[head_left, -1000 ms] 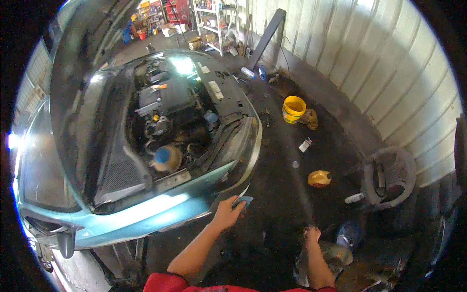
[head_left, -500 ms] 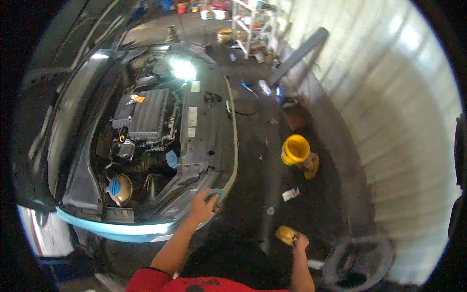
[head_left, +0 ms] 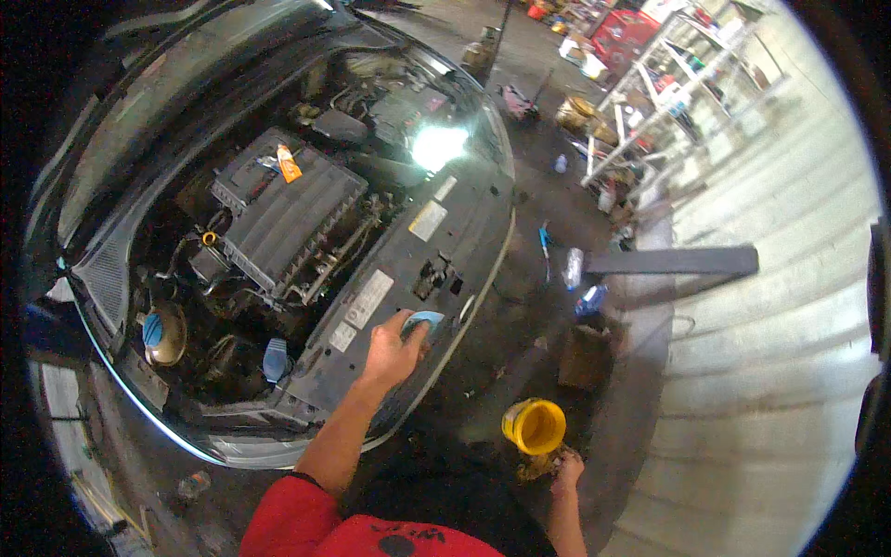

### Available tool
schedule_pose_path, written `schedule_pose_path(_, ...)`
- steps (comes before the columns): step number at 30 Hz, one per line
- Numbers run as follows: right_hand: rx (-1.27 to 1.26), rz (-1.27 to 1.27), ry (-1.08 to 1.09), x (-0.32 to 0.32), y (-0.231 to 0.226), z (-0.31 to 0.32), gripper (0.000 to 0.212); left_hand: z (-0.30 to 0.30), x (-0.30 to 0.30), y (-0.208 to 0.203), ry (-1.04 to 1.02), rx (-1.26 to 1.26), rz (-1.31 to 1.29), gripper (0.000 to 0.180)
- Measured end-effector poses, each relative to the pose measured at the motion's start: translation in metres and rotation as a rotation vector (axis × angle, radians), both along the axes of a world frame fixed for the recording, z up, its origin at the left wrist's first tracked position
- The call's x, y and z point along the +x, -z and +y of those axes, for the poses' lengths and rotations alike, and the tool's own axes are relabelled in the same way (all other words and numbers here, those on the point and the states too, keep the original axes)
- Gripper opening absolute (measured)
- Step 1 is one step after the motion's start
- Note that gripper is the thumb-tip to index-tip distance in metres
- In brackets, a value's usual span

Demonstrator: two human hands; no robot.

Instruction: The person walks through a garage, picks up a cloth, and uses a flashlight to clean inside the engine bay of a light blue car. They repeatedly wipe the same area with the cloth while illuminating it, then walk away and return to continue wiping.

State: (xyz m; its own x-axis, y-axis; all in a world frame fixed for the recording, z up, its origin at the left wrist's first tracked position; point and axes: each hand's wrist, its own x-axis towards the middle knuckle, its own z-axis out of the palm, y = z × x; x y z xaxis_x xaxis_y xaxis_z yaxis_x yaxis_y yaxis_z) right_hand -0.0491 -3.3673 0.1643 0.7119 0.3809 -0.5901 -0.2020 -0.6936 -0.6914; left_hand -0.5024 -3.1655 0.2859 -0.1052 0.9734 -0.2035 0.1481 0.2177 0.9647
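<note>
Light-blue pad [head_left: 426,318] pinched in the left hand [head_left: 392,357], over the car's front panel [head_left: 399,256]

Leftmost, a tan reservoir [head_left: 167,343] sits in the engine bay, its blue cap [head_left: 151,330] facing up, presumably for reach from above. Next comes the ribbed engine cover [head_left: 292,218], an orange tag [head_left: 290,163] lying loose on top. The left hand grasps the pad between thumb and fingers, probably to leave its edge free; whether it touches the panel I cannot tell. Farther right, a yellow bucket [head_left: 535,427] shows its open mouth, likely kept on the floor [head_left: 483,362] to leave the car's front clear. The right hand [head_left: 568,470] hangs beside it, fingers curled, perhaps for balance; I cannot tell whether it grips anything
</note>
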Motion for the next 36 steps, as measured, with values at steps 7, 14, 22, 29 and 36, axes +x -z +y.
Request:
schedule_pose_path(7, 0.059, -0.131, -0.424, 0.084, 0.055, 0.233, 0.014, 0.085, -0.014, -0.018, -0.288, 0.084, 0.263, 0.02)
schedule_pose_path(14, 0.318, -0.161, -0.822, 0.003, 0.065, 0.568, 0.014, 0.176, -0.036, -0.03, -0.609, -0.082, 0.231, 0.017)
schedule_pose_path(22, 0.79, 0.013, -1.261, -0.204, 0.017, 0.917, 0.009, 0.345, -0.03, 0.001, -0.471, -0.229, 0.445, 0.018)
schedule_pose_path(29, 0.971, -0.401, -1.561, -0.248, 0.058, 0.972, 0.019, 0.452, -0.041, 0.055, -0.255, -0.207, 0.51, 0.02)
schedule_pose_path(36, 1.029, -0.417, -1.477, -0.246, 0.071, 0.968, 0.024, 0.523, -0.046, 0.106, 0.209, -0.327, 0.605, 0.018)
